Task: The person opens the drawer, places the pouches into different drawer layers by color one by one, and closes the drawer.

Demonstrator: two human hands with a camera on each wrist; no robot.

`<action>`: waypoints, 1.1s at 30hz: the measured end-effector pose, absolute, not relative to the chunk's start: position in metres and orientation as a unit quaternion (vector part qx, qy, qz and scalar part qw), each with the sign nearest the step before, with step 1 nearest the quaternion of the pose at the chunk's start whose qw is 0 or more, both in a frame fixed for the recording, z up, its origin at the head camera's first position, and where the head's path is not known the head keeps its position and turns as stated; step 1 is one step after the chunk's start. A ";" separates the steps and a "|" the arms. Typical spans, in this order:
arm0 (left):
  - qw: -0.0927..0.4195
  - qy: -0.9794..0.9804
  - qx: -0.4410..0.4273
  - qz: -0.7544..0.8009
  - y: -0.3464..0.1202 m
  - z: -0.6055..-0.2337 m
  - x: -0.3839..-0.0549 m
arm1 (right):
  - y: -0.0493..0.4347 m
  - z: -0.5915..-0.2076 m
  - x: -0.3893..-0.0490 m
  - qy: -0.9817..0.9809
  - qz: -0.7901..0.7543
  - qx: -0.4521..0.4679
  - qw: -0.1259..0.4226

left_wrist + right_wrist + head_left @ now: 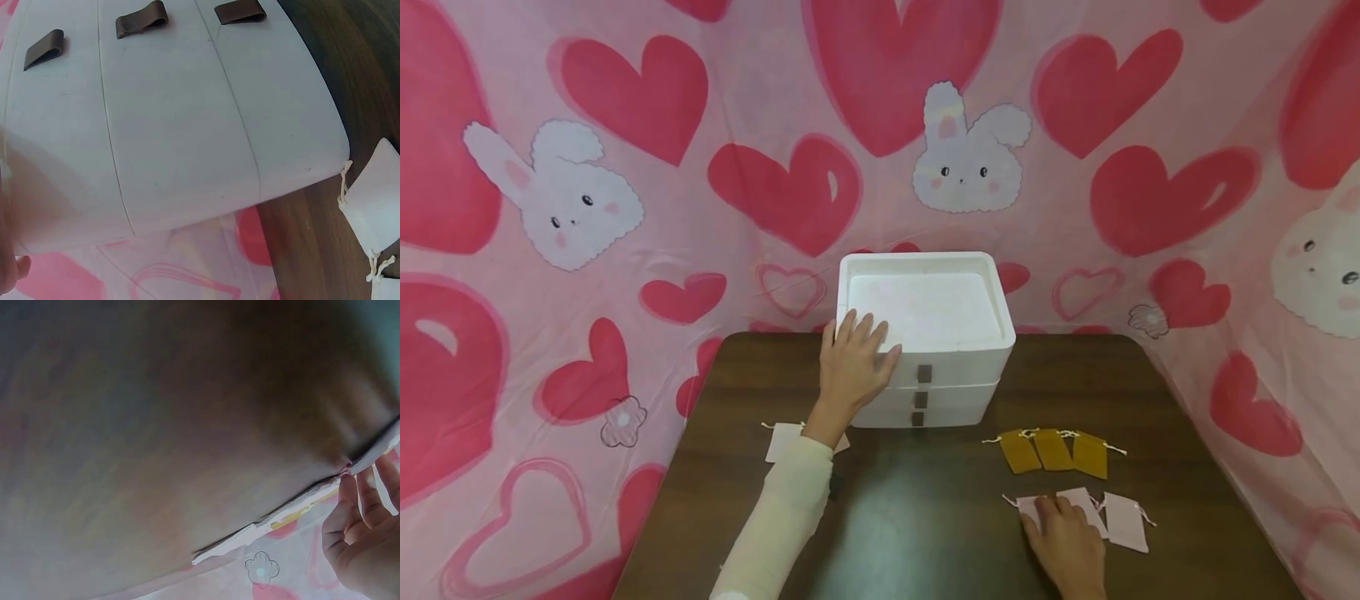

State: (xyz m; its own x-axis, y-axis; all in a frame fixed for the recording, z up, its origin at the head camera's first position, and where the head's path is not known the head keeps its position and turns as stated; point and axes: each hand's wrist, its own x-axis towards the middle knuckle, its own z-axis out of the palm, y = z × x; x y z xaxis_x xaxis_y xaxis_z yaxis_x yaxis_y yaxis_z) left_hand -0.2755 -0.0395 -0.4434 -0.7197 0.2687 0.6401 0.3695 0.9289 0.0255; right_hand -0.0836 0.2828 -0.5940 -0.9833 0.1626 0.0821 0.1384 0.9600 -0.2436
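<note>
At the back centre stands a white drawer cabinet (955, 367) with brown pull tabs down its front. My left hand (853, 367) rests on its front left top edge, fingers spread over the rim; only a blurred part of that hand shows at the left border of the left wrist view. At the front right, my right hand (1063, 542) lies low over a row of pale pink drawstring pouches, its fingertips on the left pouch (1027, 505). Beside it, the right pink pouch (1125, 523) lies flat. In the right wrist view the fingers (369, 506) reach the pouches at table level.
Behind the pink row lie mustard drawstring pouches (1052, 451), side by side. White pouches (784, 442) lie at the left, partly hidden by the left forearm. The brown table (902, 517) ends against a pink curtain (760, 75) with hearts and rabbits.
</note>
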 end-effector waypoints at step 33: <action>0.355 -0.916 -0.169 -0.083 -0.039 -0.446 -0.275 | 0.162 -0.496 -0.217 -0.806 0.591 0.009 -0.025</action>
State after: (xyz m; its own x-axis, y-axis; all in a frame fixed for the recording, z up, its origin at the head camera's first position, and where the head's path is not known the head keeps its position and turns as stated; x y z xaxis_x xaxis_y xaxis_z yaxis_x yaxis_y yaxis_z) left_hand -0.2754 -0.0387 -0.4463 -0.6913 0.2503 0.6778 0.3679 0.9293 0.0321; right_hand -0.2172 0.1619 -0.4956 -0.9986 -0.0440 -0.0291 0.0146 0.3003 -0.9537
